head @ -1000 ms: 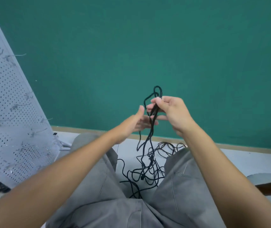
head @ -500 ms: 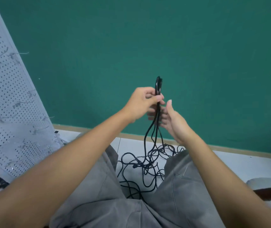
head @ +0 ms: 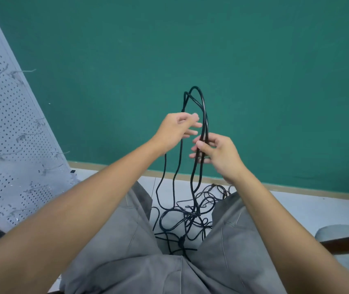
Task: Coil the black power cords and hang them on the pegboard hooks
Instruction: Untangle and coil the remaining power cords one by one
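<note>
Two tall loops of the black power cord (head: 203, 107) stand above the hands at centre frame, and they are the only coil formed so far. The right hand (head: 218, 154) pinches the gathered strands between thumb and curled fingers, just below the loops. The left hand (head: 174, 130) sits just left of the strands with fingers partly spread; whether it actually holds a strand cannot be told. Below, the rest of the cord hangs into a loose tangle (head: 187, 217) on the floor (head: 296, 209) between the person's knees. Risk noted: pulling further length upward may tighten that tangle into a knot. The loops depend on a single pinch and may spring open if it slackens. The pegboard (head: 10, 134), leaning at left of frame, is well apart; no cord hangs there.
</note>
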Demonstrator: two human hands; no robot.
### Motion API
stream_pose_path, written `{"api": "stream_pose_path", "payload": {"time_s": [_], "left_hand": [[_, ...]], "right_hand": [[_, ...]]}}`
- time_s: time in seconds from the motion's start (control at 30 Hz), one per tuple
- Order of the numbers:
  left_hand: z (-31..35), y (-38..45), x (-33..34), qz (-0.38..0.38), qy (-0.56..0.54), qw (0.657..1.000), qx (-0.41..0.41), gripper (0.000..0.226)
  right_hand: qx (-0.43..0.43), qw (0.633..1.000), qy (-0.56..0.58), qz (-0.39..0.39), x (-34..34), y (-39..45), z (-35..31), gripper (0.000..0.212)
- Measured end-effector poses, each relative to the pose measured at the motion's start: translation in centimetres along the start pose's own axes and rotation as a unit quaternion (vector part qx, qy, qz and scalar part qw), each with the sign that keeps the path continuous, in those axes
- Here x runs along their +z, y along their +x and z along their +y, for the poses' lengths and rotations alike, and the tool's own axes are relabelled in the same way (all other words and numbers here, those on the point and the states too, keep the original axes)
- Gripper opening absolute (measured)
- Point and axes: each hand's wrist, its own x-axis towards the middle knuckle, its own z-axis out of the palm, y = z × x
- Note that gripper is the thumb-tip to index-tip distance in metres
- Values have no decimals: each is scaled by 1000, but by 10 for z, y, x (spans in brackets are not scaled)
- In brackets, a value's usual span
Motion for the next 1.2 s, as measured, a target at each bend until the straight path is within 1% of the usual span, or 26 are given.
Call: {"api": "stream_pose_path", "payload": {"time_s": [0.07,0.1,0.2,0.23,0.27,0.3,0.33,0.37,0.47,0.53,0.6,0.67,0.73,0.77,0.8,0.83,0.9,0.97,1.0,1.1,1.2], "left_hand": [[-18,-15,7,-36,-26,999,-22,33],[-27,-22,10,-55,-40,997,-39,39],[-49,-40,20,-109,-81,987,-90,69],[-55,-45,23,-126,-86,984,-91,68],[-59,-50,24,-139,-81,984,-81,56],[-62,-52,25,-145,-71,985,-67,40],[-63,-53,25,-143,-68,986,-57,27],[-61,-53,24,-134,-70,987,-54,21],[-52,-49,18,-128,-49,989,-50,22],[-42,-46,15,-140,-49,988,-44,22],[-28,-41,13,-141,-56,988,-31,21],[-11,-33,11,-130,-59,990,-15,22],[5,-23,9,-120,-58,991,-4,22],[12,-19,8,-118,-54,992,-3,22],[17,-15,8,-120,-55,991,-5,22],[20,-11,8,-125,-57,991,-9,22],[23,-4,8,-125,-55,991,-13,21],[22,2,6,-114,-53,992,-14,22],[20,5,5,-107,-53,993,-15,24],[13,12,0,-89,-57,994,-39,27],[1,14,-12,-104,-63,989,-79,39]], "right_hand": [[-21,1000,11,-2,-3,6,-20,10],[-29,999,15,1,-4,11,-29,9],[-43,999,25,11,-9,24,-52,8],[-45,999,26,11,-10,29,-57,8],[-45,999,28,10,-10,32,-61,8],[-45,999,27,9,-11,36,-64,8],[-43,999,27,9,-12,38,-65,8],[-39,999,31,10,-13,40,-66,8],[-32,998,52,10,-18,43,-59,10],[-21,998,57,0,-21,42,-47,21],[4,997,78,-19,-20,34,-29,42],[30,990,112,-74,-14,21,-6,61],[53,982,129,-130,-4,5,17,75],[68,980,125,-139,1,-3,27,80],[77,981,105,-143,5,-10,36,81],[73,985,69,-143,8,-16,42,73],[40,990,2,-136,9,-21,50,41],[22,992,-20,-126,8,-22,47,16],[16,992,-21,-123,8,-21,44,10],[-1,994,-32,-107,6,-19,29,21],[-18,996,-23,-89,6,-14,12,27]]}}
